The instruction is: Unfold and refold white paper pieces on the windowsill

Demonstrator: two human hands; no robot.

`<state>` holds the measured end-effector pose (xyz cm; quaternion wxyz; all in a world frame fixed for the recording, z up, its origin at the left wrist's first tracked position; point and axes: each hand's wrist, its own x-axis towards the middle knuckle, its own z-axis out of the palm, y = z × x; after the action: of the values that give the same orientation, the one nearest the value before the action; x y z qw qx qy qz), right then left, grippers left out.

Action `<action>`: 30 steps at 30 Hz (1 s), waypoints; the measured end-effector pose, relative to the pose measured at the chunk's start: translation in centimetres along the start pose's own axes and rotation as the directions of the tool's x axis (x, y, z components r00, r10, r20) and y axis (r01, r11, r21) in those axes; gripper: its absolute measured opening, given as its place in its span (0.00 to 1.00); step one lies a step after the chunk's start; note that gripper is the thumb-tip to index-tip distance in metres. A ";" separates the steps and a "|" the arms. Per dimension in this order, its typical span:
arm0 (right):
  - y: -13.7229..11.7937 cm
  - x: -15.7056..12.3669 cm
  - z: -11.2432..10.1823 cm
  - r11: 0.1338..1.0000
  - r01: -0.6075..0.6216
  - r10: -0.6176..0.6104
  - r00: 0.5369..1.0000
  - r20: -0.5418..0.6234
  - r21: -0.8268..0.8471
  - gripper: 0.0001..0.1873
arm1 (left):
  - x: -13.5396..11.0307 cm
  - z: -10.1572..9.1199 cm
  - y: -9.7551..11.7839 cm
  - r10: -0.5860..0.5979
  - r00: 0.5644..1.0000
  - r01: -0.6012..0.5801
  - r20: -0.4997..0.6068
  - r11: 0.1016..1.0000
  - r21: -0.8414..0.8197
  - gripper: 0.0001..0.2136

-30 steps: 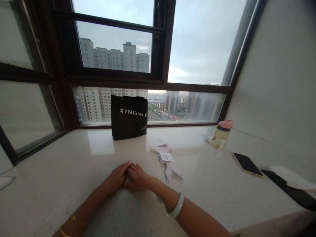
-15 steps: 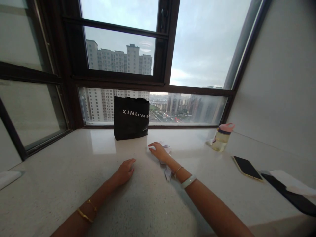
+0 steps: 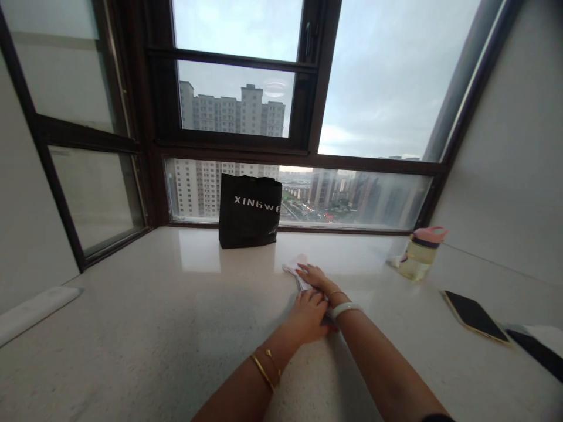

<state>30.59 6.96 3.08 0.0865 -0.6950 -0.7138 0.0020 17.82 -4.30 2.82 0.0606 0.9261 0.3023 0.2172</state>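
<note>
A small heap of white, crumpled paper (image 3: 291, 266) lies on the pale speckled countertop (image 3: 145, 328). My right hand (image 3: 317, 278) rests on the paper from above, fingers stretched out and a light bangle on its wrist. Just nearer to me, my left hand (image 3: 307, 317) spreads over the lower part of the same heap, its fingertips close to the right hand. Gold bracelets circle the left wrist. Both hands cover much of the paper, so its lower part is mostly hidden. Beyond the hands a black bag (image 3: 250, 214) with white lettering stands upright by the window.
On the right stand a bottle (image 3: 417, 258) with a pink lid and, nearer, a phone (image 3: 475, 316). A dark flat item (image 3: 534, 351) with white sheet material lies at the right edge. A long white object (image 3: 37, 310) is at the left.
My left hand has moved right onto the paper, beside my right hand. The right hand has come back a little over the heap. The view has swung slightly left.
</note>
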 end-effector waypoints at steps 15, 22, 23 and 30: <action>0.7 -0.6 1.4 1.000 -0.003 0.003 0.999 0.035 -0.012 0.24 | -2.9 -2.0 -4.3 -0.070 0.997 0.066 0.038 0.993 0.093 0.16; 0.5 -1.5 1.9 0.999 -0.047 0.047 0.999 -0.025 -0.010 0.25 | -7.6 -6.1 -7.7 -0.241 0.968 0.232 0.071 0.965 0.120 0.18; 0.5 -1.6 1.9 0.999 -0.047 0.047 0.998 -0.034 -0.008 0.25 | -8.2 -6.6 -8.2 -0.272 0.960 0.263 0.067 0.957 0.119 0.19; 1.2 -1.5 2.7 1.000 -0.025 0.026 0.996 -0.080 0.005 0.24 | -9.8 -8.4 -11.3 -0.440 0.898 0.440 -0.027 0.894 0.082 0.17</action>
<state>31.46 5.83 0.05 0.1166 -0.7034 -0.7007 -0.0234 1.09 -1.06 4.01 0.0672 0.8347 0.5131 0.1882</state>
